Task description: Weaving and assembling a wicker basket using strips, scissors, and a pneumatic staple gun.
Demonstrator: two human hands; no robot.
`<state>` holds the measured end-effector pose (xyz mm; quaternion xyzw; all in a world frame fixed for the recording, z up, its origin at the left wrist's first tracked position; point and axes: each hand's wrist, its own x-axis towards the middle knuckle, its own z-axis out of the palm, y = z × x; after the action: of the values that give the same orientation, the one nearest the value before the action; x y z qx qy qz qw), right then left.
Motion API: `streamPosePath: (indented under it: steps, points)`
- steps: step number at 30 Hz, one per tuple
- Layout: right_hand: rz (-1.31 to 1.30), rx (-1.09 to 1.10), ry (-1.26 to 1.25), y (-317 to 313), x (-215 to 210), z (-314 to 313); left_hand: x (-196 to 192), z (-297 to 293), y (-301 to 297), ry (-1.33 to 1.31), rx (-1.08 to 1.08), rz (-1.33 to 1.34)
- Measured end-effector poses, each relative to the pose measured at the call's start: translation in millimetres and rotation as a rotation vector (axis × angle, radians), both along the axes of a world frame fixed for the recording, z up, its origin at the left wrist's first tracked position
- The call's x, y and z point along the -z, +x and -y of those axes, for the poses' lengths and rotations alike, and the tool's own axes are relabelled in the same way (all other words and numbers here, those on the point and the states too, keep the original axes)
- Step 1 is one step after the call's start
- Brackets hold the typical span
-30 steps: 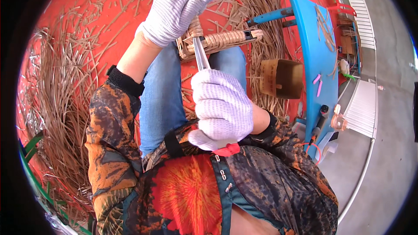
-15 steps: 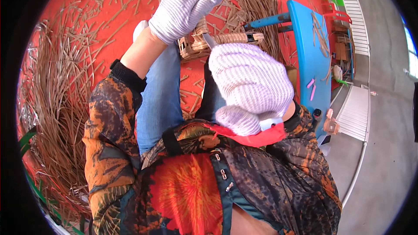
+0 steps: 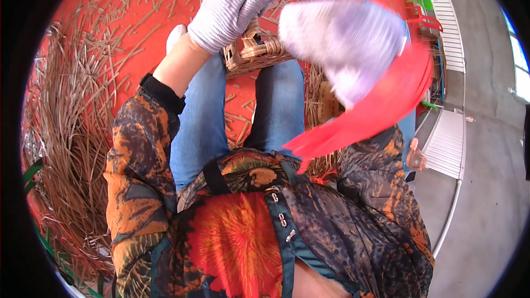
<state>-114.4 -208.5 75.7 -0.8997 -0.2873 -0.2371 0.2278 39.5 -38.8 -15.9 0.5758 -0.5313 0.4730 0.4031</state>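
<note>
My left hand (image 3: 234,8), in a white knit glove, is closed round an upright, tan woven part of a wicker basket (image 3: 256,55). The basket's lower weave shows in front of my knees. My right hand (image 3: 345,36), gloved alike and smeared by motion, is raised to the right of the basket, apart from it. Its fingers are closed on a hand tool, mostly hidden inside the fist. From the tool's handle end trails a long red cloth strip (image 3: 370,113), blurred as it swings. No blade or tip shows at this moment.
Brown weaving strips (image 3: 72,149) lie heaped at the left, and cut scraps (image 3: 113,58) are scattered over the red floor covering (image 3: 152,49). A blue table (image 3: 407,124) is mostly hidden behind my right hand. Beyond it are a white slatted panel (image 3: 444,143) and grey floor.
My right hand has swung up and to the right, away from the basket, its red strip now flung out. The grey metal end of its tool has gone from sight. My left hand has barely moved.
</note>
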Motion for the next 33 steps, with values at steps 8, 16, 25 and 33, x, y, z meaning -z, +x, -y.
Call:
streamPosePath:
  steps: [8, 16, 25, 33]
  points:
    - [0.2, 0.29, -0.226, -27, 47, 27, -4, -24, -56, -0.077, -0.069, -0.72]
    - [-0.489, -0.258, 0.721, 0, 7, -12, -10, -38, -128, -0.125, -0.119, -1.145]
    - [-0.459, -0.278, 0.929, 7, 6, -3, -11, -29, -133, -0.362, 0.123, -1.599]
    - [-0.362, -0.131, 0.854, 17, -12, 8, -35, -30, -113, -0.171, 0.208, -1.567]
